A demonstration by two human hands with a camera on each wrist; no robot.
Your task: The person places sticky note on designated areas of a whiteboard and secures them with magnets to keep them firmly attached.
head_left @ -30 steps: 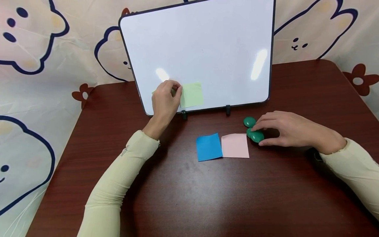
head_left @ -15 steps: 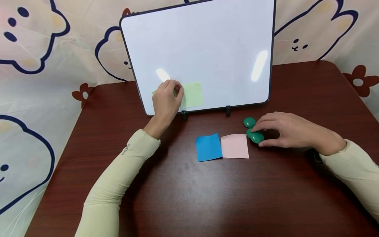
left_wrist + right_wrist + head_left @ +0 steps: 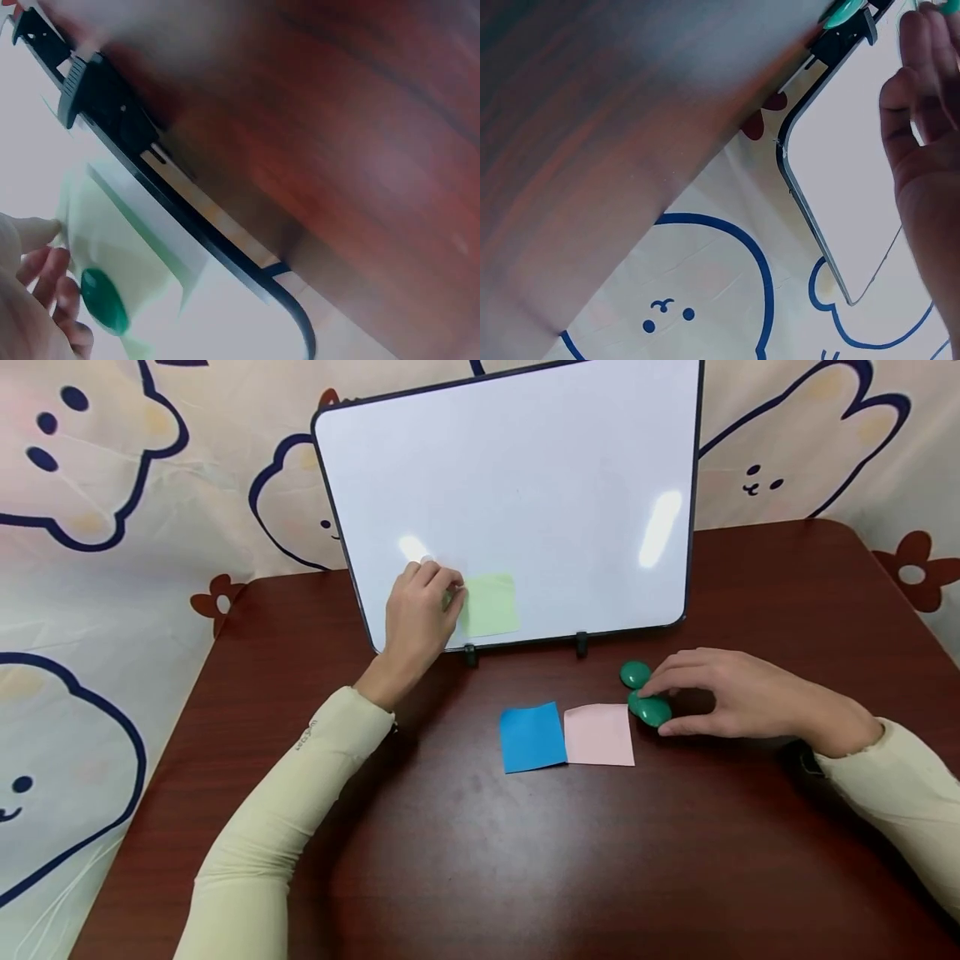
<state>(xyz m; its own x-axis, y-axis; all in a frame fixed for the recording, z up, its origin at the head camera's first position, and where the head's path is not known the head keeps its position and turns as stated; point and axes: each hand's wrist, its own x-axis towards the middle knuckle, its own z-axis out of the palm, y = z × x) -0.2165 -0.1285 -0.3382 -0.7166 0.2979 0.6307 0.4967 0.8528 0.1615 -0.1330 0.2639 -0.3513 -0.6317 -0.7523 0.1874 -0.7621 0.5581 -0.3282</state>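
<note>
At the whiteboard's point(image 3: 540, 477) lower left, my left hand point(image 3: 420, 614) pinches the left edge of a light green sticky note point(image 3: 492, 604) between thumb and index finger. The left wrist view shows a green oval magnet point(image 3: 105, 301) on pale green paper beside the curled fingers. On the table, my right hand point(image 3: 738, 693) grips at a cluster of green magnets, its index finger and thumb around the nearest magnet point(image 3: 654, 711). Another magnet point(image 3: 635, 674) lies just behind these fingertips. In the right wrist view, the right fingers point(image 3: 926, 82) hide most of what they hold.
A blue sticky note point(image 3: 533, 738) and a pink sticky note point(image 3: 598, 735) lie side by side on the dark wooden table point(image 3: 525, 868). Black clip feet point(image 3: 582, 645) support the whiteboard's bottom edge. Behind it hangs a cartoon-printed cloth point(image 3: 787, 443).
The head view has shifted slightly, moving the scene a little right and down. Under the right fingers, two magnets sit closer together. Both hands otherwise keep nearly the same place.
</note>
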